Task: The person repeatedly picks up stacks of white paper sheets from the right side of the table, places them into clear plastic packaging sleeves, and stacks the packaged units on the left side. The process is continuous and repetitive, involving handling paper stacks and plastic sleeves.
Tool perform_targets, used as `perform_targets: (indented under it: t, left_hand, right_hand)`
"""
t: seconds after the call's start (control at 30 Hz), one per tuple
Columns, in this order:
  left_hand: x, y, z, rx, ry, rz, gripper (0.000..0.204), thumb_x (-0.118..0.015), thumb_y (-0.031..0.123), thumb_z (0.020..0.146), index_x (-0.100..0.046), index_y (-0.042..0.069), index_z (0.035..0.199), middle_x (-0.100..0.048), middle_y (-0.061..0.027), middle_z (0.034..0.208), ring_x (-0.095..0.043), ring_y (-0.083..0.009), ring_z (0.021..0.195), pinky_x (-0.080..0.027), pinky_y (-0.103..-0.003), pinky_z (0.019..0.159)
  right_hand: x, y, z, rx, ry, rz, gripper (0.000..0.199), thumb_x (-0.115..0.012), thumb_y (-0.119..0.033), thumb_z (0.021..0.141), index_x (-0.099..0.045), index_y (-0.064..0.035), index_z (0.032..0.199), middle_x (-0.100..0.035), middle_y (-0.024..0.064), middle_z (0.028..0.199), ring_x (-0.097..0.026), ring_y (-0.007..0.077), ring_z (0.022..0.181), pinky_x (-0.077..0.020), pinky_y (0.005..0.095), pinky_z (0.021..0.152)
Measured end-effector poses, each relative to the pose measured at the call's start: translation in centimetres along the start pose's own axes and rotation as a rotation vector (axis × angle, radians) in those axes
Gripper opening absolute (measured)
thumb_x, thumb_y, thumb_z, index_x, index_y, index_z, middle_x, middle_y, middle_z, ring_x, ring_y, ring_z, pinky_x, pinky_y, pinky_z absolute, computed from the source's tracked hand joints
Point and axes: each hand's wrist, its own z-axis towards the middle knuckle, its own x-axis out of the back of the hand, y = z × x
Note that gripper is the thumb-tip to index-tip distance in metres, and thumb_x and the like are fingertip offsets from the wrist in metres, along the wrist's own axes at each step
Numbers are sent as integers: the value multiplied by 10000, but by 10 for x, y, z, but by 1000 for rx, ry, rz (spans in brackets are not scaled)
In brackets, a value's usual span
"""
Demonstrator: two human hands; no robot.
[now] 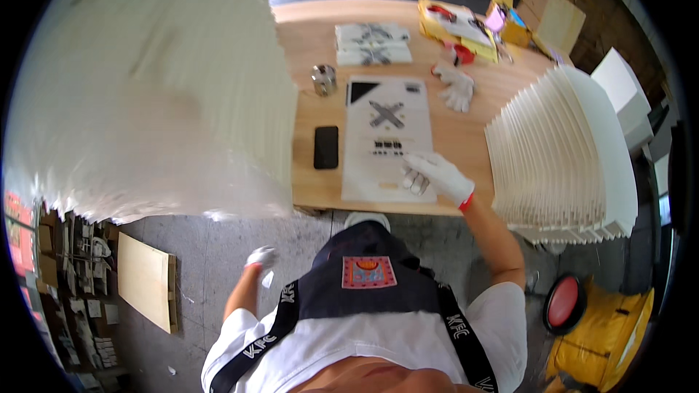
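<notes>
On wooden bench (pixel 309 36), found printed sheet (pixel 387 138): judged light, pliable, best edge-held. At its five o'clock, noted right hand (pixel 437 176) curled; cannot tell if pinching; likewise left hand (pixel 263 255).

Smooth sheet (pixel 386 131), cloth gloves (pixel 443 177), wooden table (pixel 460 138)

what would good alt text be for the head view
A person's gloved right hand is over a printed white sheet on a wood-coloured table, with a black phone to the sheet's left. The gloved left hand is away from the table; white stacks flank the sheet.
</notes>
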Motion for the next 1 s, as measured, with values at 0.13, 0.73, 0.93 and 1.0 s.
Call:
perform_targets:
  t: [0.13, 0.73, 0.93, 1.0]
  left_hand:
    - [-164, 266, -18, -468, 108, 505, 297, -524, 381, 928, -653, 117, 973, -662, -203, 910, -644, -389, 851, -502, -483, 701]
    - [-206, 480, 113, -590, -235, 579, 297, -584, 335, 835, -715, 94, 949, -690, -182, 853, -653, -331, 855, -489, -432, 752]
    - [-198, 494, 96, -837, -140, 429, 262, -519, 247, 862, -674, 80, 991, -672, -206, 931, -644, -357, 889, -477, -431, 795]
    - [-196, 502, 87, -830, -124, 498, 284, -472, 218, 872, -649, 63, 1032, -673, -197, 1002, -638, -349, 938, -477, -413, 825]
  right_hand:
    - [-16, 138, -21, -157, 112, 232, 376, -490, -399, 992, -608, -42, 1005, -659, 70, 800, -605, 117, 603, -502, 236, 558]
    - [-37, 205, -56, -245, 323, 586, 295, -548, -317, 978, -583, -24, 967, -579, 31, 732, -485, 52, 537, -355, 184, 458]
    - [-15, 197, 19, -149, 258, 512, 338, -550, -395, 969, -605, -62, 968, -633, 35, 782, -560, 95, 581, -448, 242, 504]
    - [-9, 189, 61, -111, 397, 221, 358, -540, -420, 962, -623, -72, 985, -632, 30, 786, -565, 109, 593, -449, 261, 509]
